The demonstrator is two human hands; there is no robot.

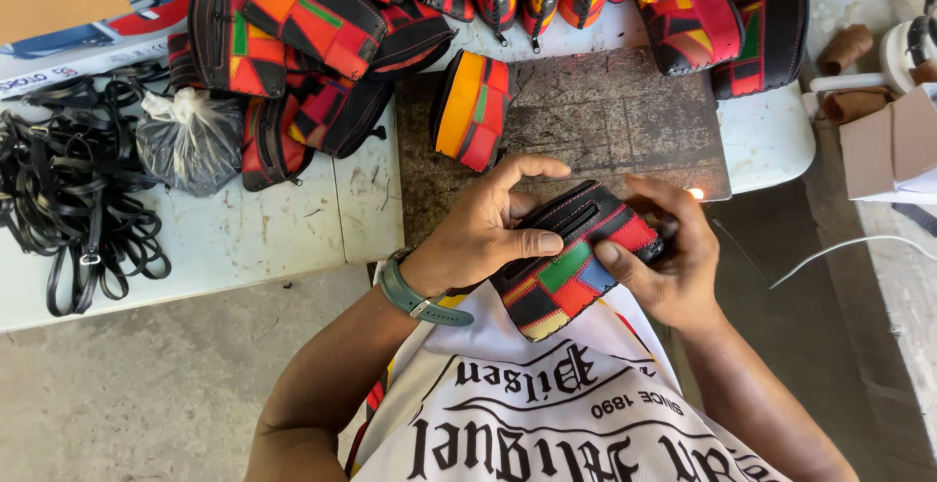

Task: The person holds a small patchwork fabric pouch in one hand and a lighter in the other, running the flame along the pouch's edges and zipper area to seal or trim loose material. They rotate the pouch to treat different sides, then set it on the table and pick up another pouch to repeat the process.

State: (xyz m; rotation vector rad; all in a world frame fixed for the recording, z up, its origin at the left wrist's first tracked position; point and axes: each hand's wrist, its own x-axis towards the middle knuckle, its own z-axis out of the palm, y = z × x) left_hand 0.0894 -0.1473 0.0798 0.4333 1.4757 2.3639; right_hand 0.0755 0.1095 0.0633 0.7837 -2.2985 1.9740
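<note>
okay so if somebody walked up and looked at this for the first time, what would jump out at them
Most likely the bright patchwork pouch at the centre, held between the left hand and the right hand, with a small flame glowing just past the right hand. Next, the heap of matching pouches across the top of the white table, and the tangle of black straps at its left end.

1. One view only: a camera worn on the person's head.
2. It faces steeply downward, over the chest, onto the desk (244,238) edge and floor (146,384).
3. Range is close: the left hand (483,233) and right hand (669,262) sit mid-frame.
4. No second view shares the scene.
</note>
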